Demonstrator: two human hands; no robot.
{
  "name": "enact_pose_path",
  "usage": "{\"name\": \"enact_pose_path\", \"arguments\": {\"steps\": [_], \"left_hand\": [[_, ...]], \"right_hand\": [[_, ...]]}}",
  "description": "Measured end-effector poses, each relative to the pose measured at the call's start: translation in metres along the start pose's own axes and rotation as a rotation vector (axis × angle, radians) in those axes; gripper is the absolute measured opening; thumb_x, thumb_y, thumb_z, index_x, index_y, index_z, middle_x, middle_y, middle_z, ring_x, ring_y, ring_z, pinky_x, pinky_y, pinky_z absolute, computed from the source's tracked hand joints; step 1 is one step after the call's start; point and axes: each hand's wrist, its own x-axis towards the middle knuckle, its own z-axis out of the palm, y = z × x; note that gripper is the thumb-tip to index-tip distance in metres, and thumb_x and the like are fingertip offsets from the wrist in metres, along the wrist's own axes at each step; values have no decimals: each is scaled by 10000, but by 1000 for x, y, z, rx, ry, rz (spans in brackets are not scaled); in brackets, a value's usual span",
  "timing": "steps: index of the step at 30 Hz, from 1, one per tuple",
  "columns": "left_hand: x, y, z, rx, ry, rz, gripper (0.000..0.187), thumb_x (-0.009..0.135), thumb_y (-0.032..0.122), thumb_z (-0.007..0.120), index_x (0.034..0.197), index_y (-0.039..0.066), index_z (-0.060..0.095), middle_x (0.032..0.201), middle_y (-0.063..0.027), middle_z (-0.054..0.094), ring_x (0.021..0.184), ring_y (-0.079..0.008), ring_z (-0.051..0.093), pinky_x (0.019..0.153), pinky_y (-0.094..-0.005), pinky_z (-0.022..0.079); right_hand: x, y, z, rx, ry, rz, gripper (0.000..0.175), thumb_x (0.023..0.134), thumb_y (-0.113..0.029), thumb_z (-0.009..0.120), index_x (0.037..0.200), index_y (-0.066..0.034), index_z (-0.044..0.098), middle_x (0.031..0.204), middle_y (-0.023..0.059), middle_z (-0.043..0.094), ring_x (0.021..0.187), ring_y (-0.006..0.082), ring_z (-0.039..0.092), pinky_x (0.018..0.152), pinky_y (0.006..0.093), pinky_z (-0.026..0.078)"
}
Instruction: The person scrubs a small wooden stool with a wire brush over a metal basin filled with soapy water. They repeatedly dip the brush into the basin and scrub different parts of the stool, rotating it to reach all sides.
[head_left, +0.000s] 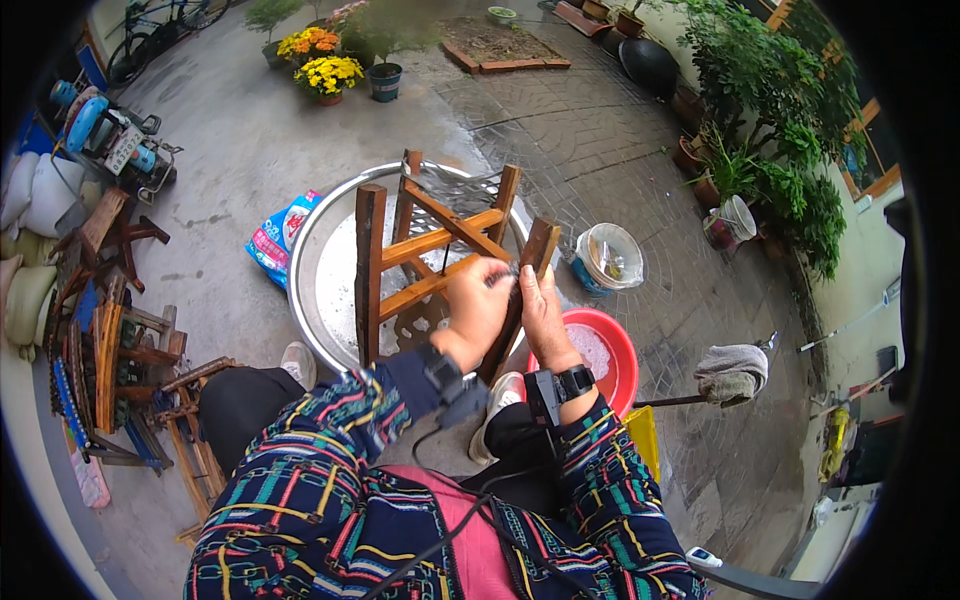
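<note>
A wet wooden stool frame (369, 262) with crossing slats stands tilted in a large round metal basin (300, 300). My right hand (545, 311) grips its nearer right-hand leg, thumb along the wood. Beside it my left hand (480, 300) is closed around a small dark grey thing, blurred and mostly hidden by the fingers, against the same leg. Greyish strapping or mesh (457, 184) spans the far side of the frame, partly blurred. Suds and water lie in the basin.
A red plastic basin (632, 367) of suds sits right of my feet, below a clear-rimmed bucket (611, 255). A blue and pink detergent bag (274, 244) leans by the metal basin. Wooden stools (109, 352) are piled at left. A towel (731, 371) hangs on a pole at right.
</note>
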Motion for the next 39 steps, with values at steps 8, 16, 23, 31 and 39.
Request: {"name": "enact_pose_path", "arguments": {"steps": [8, 16, 23, 31, 39], "left_hand": [[12, -2, -4, -99, 140, -26, 101, 838, 25, 706, 924, -26, 692, 828, -52, 707, 737, -94, 625, 686, -254, 517], [17, -17, 1, -41, 164, 67, 96, 840, 18, 692, 930, -11, 680, 845, -59, 704, 753, -119, 631, 693, -284, 520], [3, -19, 5, -66, 60, -59, 130, 828, 4, 708, 948, -11, 661, 841, -43, 680, 756, -93, 605, 700, -263, 512], [42, -35, -9, -228, 347, -114, 125, 851, -26, 672, 970, -5, 641, 865, -43, 658, 768, -120, 604, 717, -273, 505], [41, -59, -28, -239, 308, -31, 130, 857, -31, 676, 975, 1, 635, 877, -31, 643, 783, -119, 598, 731, -260, 501]], "right_hand": [[0, 2, 1, 112, -18, -6, 523, 1072, -435, 369, 1383, -20, 435, 1215, 84, 550, 1107, 161, 502, 992, 292, 393], [0, 5, 0, 77, -36, 8, 517, 1075, -426, 358, 1387, -19, 430, 1231, 84, 543, 1121, 164, 487, 1009, 298, 377], [7, 9, 6, 109, 6, 33, 522, 1073, -414, 374, 1413, -19, 409, 1281, 96, 530, 1178, 179, 466, 1045, 298, 348], [-1, 6, 18, -128, -20, -176, 469, 1018, -339, 543, 1339, -14, 434, 1095, 140, 649, 994, 219, 614, 883, 347, 486], [-8, -5, 36, -1, -42, -107, 525, 879, -71, 655, 1351, -50, 427, 1064, 98, 659, 919, 171, 625, 819, 320, 513]]}}
